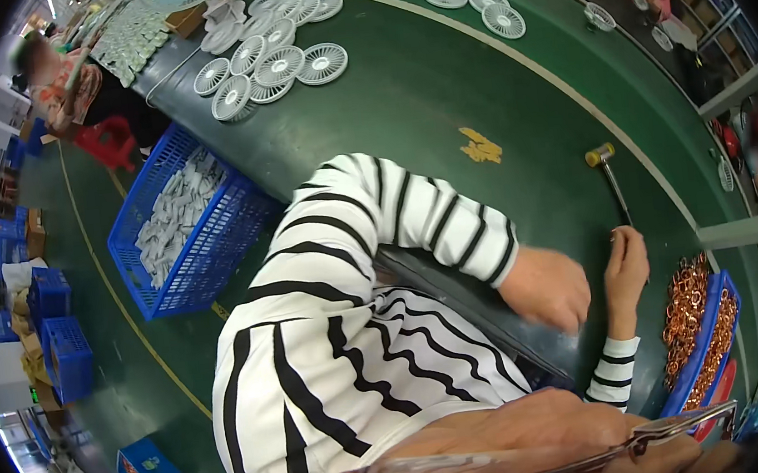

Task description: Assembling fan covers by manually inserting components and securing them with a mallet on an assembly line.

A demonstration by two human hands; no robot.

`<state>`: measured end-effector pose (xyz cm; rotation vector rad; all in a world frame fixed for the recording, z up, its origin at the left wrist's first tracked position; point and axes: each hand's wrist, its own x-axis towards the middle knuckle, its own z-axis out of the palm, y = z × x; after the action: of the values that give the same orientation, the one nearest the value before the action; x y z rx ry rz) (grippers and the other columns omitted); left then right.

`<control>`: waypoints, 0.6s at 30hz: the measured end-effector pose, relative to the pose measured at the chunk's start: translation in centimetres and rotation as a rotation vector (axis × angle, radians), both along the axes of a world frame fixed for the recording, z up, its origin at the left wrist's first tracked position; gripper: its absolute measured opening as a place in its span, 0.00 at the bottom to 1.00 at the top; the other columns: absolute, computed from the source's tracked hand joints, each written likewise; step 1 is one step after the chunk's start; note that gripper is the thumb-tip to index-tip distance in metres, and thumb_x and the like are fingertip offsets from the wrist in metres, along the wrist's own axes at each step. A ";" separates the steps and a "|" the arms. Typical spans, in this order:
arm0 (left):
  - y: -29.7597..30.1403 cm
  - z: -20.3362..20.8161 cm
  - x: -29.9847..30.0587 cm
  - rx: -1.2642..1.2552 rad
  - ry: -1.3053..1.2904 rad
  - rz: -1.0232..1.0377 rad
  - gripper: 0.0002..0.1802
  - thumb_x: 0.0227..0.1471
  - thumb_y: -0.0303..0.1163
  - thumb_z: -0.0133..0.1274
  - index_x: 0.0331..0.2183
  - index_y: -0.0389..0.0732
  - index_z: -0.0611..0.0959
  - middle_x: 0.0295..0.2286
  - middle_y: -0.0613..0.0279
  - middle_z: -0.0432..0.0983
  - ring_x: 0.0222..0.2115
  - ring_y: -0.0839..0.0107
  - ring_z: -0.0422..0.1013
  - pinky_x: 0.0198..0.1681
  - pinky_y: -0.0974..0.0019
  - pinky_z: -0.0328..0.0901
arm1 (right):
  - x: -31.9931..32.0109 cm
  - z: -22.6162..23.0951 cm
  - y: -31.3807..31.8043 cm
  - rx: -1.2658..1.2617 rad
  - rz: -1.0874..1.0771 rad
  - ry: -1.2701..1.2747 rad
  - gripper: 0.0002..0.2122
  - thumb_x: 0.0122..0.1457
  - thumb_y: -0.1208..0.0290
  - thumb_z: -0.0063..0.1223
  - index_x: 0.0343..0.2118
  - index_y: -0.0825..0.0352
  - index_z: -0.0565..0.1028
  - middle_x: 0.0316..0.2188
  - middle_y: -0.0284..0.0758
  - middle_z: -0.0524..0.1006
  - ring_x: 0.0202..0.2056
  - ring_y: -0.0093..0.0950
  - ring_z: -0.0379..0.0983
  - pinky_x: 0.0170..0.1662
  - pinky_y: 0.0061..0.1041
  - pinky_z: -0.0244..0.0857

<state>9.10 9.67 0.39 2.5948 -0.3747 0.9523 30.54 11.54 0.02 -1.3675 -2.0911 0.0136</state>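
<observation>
My left hand, in a black-and-white striped sleeve, is over the table's near edge with its fingers curled in. Whether anything is inside them is hidden, and the hand is a little blurred. To its right, my right hand is closed round the handle of a small hammer. The hammer's yellowish head points away from me, low over or resting on the green tabletop. Right of that hand lies a heap of copper-coloured rings, beside a long blue tray holding more of them.
White round slotted covers lie in a group at the far left. More white covers sit beyond a pale line. A blue crate of wrapped grey pieces stands left of me. Co-workers sit at the far left and far right.
</observation>
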 end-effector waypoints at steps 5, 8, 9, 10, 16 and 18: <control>8.4 1.6 -10.3 0.141 -0.121 0.715 0.10 0.43 0.31 0.56 0.33 0.43 0.80 0.31 0.60 0.77 0.32 0.58 0.73 0.34 0.55 0.68 | 0.2 -1.2 0.3 -0.045 -0.033 -0.040 0.06 0.62 0.74 0.45 0.37 0.69 0.73 0.30 0.41 0.76 0.32 0.37 0.74 0.36 0.31 0.67; 14.2 4.1 -19.2 0.068 0.173 1.389 0.17 0.40 0.33 0.57 0.37 0.40 0.80 0.33 0.54 0.77 0.35 0.53 0.73 0.38 0.54 0.67 | 0.4 -2.0 1.4 -0.080 -0.090 0.035 0.07 0.63 0.74 0.45 0.37 0.69 0.74 0.29 0.40 0.76 0.31 0.36 0.74 0.36 0.31 0.67; 15.7 4.3 -22.2 0.069 0.127 1.618 0.19 0.40 0.34 0.57 0.38 0.40 0.80 0.34 0.52 0.77 0.37 0.52 0.73 0.39 0.53 0.67 | 0.4 -2.1 1.6 -0.031 -0.096 0.004 0.07 0.63 0.73 0.45 0.37 0.69 0.73 0.31 0.40 0.75 0.32 0.36 0.74 0.36 0.31 0.67; 17.9 3.9 -26.0 0.007 0.160 1.814 0.22 0.42 0.37 0.56 0.42 0.41 0.78 0.37 0.53 0.76 0.42 0.52 0.71 0.44 0.48 0.65 | 0.4 -2.0 1.7 0.016 -0.101 -0.031 0.06 0.63 0.73 0.45 0.37 0.69 0.73 0.32 0.40 0.75 0.32 0.37 0.74 0.36 0.31 0.67; 23.2 1.4 -39.7 -0.397 0.600 2.552 0.36 0.51 0.65 0.41 0.59 0.63 0.65 0.60 0.55 0.54 0.62 0.44 0.45 0.59 0.29 0.33 | -1.5 -1.3 2.0 0.000 -0.240 -0.020 0.08 0.62 0.68 0.49 0.36 0.67 0.72 0.34 0.40 0.71 0.33 0.38 0.72 0.36 0.32 0.66; 23.0 1.3 -39.2 -0.660 0.602 2.467 0.35 0.52 0.64 0.39 0.59 0.63 0.66 0.62 0.55 0.48 0.62 0.40 0.43 0.59 0.28 0.34 | -1.4 -1.1 1.9 -0.025 -0.229 -0.073 0.08 0.61 0.67 0.50 0.36 0.67 0.71 0.33 0.40 0.71 0.32 0.38 0.71 0.35 0.32 0.66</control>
<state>-30.14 32.64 1.72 1.2218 2.9036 0.2348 29.11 13.43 -1.13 -1.6375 -1.9867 -0.1073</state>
